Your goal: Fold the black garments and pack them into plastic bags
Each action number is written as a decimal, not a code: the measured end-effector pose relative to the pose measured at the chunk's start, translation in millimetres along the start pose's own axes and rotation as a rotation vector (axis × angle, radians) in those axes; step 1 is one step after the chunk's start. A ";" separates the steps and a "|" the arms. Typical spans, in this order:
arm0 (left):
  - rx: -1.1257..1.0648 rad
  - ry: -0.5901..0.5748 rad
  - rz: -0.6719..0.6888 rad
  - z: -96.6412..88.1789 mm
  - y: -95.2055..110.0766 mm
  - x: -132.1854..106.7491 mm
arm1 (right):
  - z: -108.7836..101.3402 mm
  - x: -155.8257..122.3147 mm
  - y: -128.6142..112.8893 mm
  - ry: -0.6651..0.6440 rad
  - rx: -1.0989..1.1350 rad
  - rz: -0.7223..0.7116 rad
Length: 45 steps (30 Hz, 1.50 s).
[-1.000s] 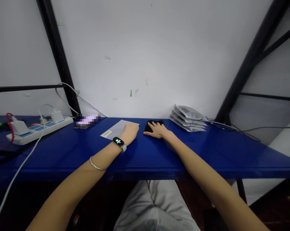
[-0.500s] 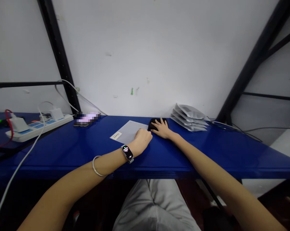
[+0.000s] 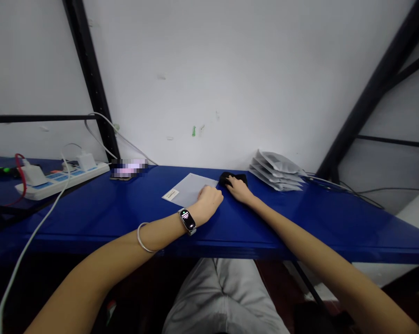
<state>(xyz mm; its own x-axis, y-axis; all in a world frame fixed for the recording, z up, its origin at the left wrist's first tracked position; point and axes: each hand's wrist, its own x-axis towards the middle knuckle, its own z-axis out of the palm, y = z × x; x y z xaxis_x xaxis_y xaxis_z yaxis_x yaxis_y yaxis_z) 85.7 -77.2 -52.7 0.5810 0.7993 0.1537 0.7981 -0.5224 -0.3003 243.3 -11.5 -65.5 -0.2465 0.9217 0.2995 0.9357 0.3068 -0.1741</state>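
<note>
On the blue tabletop lies a frosted translucent plastic bag (image 3: 187, 189) with a white label at its left corner. My left hand (image 3: 209, 202) rests at the bag's right edge, its fingers curled into a fist; whatever is inside them is hidden. Just right of the bag is a black, soft-looking folded cloth (image 3: 237, 176). My right hand (image 3: 238, 189) lies over its near side, the fingers drawn together and pressing into the bunched fabric. A smart band and a bangle are on my left arm.
Several frosted bags (image 3: 277, 169) are piled at the back right, with cables behind them. At the left sit a phone (image 3: 129, 169) and a white power strip (image 3: 66, 181) with chargers and cords. Black rack posts (image 3: 91, 69) frame the blue tabletop (image 3: 136, 208) before a white wall.
My right hand's spread fingers have drawn together, and the black cloth has bunched up under them. My left hand stays in a fist by the bag. The view has shifted slightly.
</note>
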 end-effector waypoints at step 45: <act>-0.939 0.321 -0.264 39.5 -68.4 33.0 | -9.3 -6.6 -43.8 -0.160 0.015 -0.593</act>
<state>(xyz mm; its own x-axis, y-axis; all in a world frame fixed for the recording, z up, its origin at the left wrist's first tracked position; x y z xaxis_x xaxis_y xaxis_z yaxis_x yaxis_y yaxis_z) 44.1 -3.3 -64.3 0.2744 0.8772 0.3939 0.6291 -0.4736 0.6164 206.3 -33.2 -51.1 -0.7599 0.6170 0.2047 0.6244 0.7803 -0.0342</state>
